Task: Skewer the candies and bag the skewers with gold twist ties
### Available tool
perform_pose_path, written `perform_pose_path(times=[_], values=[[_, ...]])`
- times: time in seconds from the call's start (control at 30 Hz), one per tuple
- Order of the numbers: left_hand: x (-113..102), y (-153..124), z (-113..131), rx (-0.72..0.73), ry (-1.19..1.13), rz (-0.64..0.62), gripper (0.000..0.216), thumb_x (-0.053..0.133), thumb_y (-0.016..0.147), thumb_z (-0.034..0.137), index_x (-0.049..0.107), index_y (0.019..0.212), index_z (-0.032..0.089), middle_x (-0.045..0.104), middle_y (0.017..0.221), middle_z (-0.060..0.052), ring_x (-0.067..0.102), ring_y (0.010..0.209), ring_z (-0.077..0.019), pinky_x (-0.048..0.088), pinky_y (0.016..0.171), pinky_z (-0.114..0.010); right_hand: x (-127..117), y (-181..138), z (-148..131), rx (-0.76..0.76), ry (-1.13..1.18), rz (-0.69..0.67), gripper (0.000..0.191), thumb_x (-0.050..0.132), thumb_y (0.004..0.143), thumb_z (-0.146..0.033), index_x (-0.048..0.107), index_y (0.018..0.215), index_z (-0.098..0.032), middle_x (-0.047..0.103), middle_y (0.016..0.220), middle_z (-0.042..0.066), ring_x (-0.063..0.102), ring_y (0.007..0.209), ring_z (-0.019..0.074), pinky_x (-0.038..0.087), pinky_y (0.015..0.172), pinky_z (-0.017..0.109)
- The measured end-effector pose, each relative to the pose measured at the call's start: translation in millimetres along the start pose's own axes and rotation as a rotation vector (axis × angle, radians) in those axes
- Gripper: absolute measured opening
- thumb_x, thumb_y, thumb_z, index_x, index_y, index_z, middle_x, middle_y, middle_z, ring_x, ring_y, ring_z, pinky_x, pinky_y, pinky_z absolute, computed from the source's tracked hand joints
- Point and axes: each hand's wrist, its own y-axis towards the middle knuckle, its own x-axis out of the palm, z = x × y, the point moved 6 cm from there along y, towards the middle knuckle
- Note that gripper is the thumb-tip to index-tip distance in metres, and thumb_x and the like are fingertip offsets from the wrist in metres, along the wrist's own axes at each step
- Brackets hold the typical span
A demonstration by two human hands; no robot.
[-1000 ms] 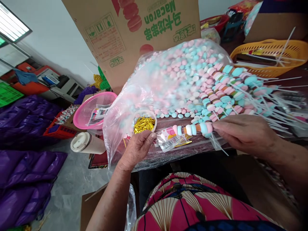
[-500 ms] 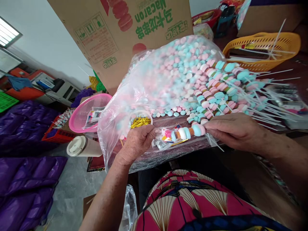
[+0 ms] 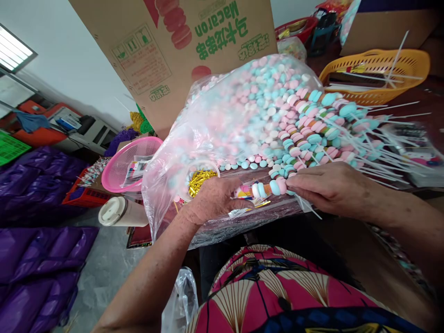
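A candy skewer (image 3: 267, 189) of pink, blue and white macaron-shaped marshmallows lies across between my hands in a clear printed wrapper. My right hand (image 3: 329, 187) pinches its right end, where a white stick pokes out below the fingers. At the left end, my left hand (image 3: 220, 200) has its thumb below and fingers above the printed part of the wrapper, closed around it. Just behind that hand stands a tub of gold twist ties (image 3: 200, 181). A pile of similar skewers (image 3: 319, 132) with white sticks lies beyond my right hand.
A big clear bag of loose marshmallows (image 3: 249, 106) fills the table's middle, before a cardboard carton (image 3: 194, 51). A yellow basket (image 3: 374, 76) stands back right. Leftward are a pink basket (image 3: 130, 162) and a lidded cup (image 3: 121, 212). Flat wrappers (image 3: 416, 148) lie far right.
My left hand has slid right along the wrapper, closer to the marshmallows, uncovering more of the gold ties. My right hand and the skewer have shifted slightly left.
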Motion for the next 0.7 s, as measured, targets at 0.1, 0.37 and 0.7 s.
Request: perform_pose_path(times=[0.1,0.37,0.7], values=[[3.8,8.8,0.8,-0.049,-0.147,-0.031,0.053,0.069,0.073,0.036,0.055,0.124,0.037,0.067,0.113,0.000,0.062,0.100,-0.0222,0.046,0.083,-0.031,11.0,8.4,-13.3,-0.114,-0.053,-0.080,0.025,0.039,0.088,-0.020,0.059,0.072,-0.019,0.061,0.065,0.002,0.056,0.061,0.0144,0.033,0.054,0.026],[6.5,12.0,-14.3,-0.199,-0.119,-0.066,0.061,0.077,0.059,0.031,0.060,0.117,0.039,0.069,0.108,0.002,0.059,0.105,-0.0245,0.044,0.086,-0.031,36.7,10.7,-16.0,-0.093,-0.036,-0.092,0.028,0.033,0.091,-0.019,0.058,0.078,-0.018,0.063,0.070,0.003,0.055,0.063,0.0140,0.030,0.055,0.025],[37.2,10.2,-31.4,-0.235,0.058,-0.190,0.061,0.071,0.068,0.035,0.053,0.126,0.028,0.064,0.116,-0.004,0.058,0.105,-0.0256,0.042,0.087,-0.035,56.1,16.5,-23.4,0.042,-0.060,-0.207,0.021,0.041,0.086,-0.015,0.061,0.087,-0.018,0.066,0.079,0.005,0.058,0.068,0.0153,0.027,0.055,0.026]])
